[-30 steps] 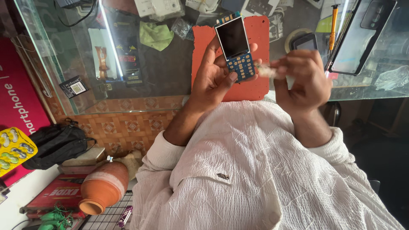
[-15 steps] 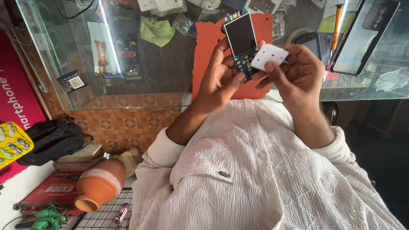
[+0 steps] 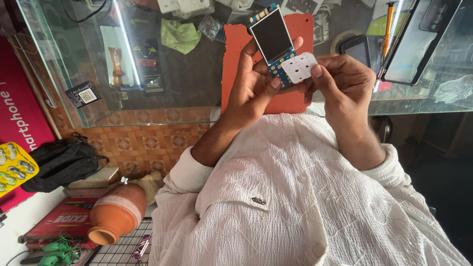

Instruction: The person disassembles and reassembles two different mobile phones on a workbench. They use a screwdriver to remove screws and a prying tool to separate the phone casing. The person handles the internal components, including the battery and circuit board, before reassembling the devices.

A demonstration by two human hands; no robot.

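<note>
My left hand (image 3: 253,83) grips a bare phone circuit board (image 3: 272,44) with a dark screen on top and a blue keypad area below. My right hand (image 3: 342,86) pinches a white keypad membrane sheet (image 3: 299,67) and holds it against the lower part of the board. Both hands are raised over an orange work mat (image 3: 234,54) on a glass counter (image 3: 98,59). My white shirt fills the lower part of the view.
On the counter lie a green cloth (image 3: 180,34), a smartphone (image 3: 355,49), a dark tablet (image 3: 416,39) and an orange-handled screwdriver (image 3: 388,24). On the floor at left are a clay pot (image 3: 116,214), a black bag (image 3: 61,162) and a wire rack (image 3: 123,246).
The white membrane sheet has come up in my right hand and now rests on the board's keypad area. Both hands have shifted slightly up and right.
</note>
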